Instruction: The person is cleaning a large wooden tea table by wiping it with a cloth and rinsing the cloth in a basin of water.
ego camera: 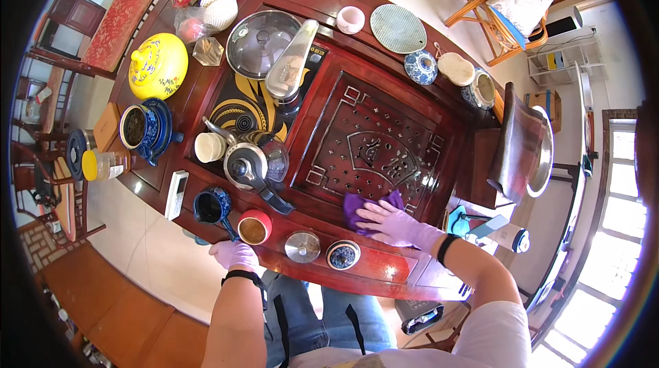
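Observation:
My right hand (391, 224), in a thin pale purple glove, lies spread and flat on a purple cloth (354, 208) at the near edge of the carved tea tray panel (370, 136). My left hand (234, 254), gloved too, is at the table's near edge beside the handle of a dark blue patterned pot (212, 206); its fingers are partly hidden, so its hold is unclear. A red cup (254, 227) stands just right of it. Further right are a round metal lid (302, 247) and a blue-and-white lid (343, 255). A glass kettle (257, 162) stands behind the red cup.
A white remote control (176, 195), a yellow lidded pot (158, 66) and a blue teapot (135, 128) are on the left. Along the far side stand a pink cup (350, 20), a woven-pattern round plate (398, 28) and a blue-and-white jar (479, 89). A glass pot lid (263, 43) lies behind.

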Demonstrator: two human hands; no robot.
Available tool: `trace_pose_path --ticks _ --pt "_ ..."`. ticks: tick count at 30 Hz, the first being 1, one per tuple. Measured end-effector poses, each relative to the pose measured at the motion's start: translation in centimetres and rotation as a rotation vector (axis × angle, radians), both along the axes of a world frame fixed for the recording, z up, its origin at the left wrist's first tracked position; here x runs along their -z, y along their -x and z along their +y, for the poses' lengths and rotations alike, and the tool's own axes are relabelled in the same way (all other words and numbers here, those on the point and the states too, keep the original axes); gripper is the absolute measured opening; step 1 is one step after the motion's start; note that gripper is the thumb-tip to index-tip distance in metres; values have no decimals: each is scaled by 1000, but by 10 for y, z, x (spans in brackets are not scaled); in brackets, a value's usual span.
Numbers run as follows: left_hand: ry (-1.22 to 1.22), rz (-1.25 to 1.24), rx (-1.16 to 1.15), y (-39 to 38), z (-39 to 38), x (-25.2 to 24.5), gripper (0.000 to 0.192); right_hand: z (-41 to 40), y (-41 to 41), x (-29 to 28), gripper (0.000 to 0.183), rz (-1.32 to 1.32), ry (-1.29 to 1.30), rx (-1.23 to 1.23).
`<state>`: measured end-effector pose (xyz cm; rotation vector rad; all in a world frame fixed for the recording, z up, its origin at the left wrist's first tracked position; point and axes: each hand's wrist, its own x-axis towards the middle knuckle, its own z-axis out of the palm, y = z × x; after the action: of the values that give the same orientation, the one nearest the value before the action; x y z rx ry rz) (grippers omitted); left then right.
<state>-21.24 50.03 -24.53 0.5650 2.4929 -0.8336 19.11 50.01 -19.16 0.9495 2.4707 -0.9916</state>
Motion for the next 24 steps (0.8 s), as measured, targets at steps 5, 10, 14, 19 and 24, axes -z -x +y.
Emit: trace_pose_path --ticks 5,10,14,19,24 --pt "112 -34 109 -2 8 -8 38 17 28 5 44 79 -21 33" --pt "437 -113 421 -3 8 -19 39 59 102 17 44 293 -123 130" --pt "676 -177 683 -10 16 -33 39 69 94 33 43 409 -297 179" --pt "808 -223 875 -28 25 -48 40 108 22 36 47 91 -586 576" --pt "857 -253 968 -34 28 -55 42 108 -67 54 47 -196 -811 994"
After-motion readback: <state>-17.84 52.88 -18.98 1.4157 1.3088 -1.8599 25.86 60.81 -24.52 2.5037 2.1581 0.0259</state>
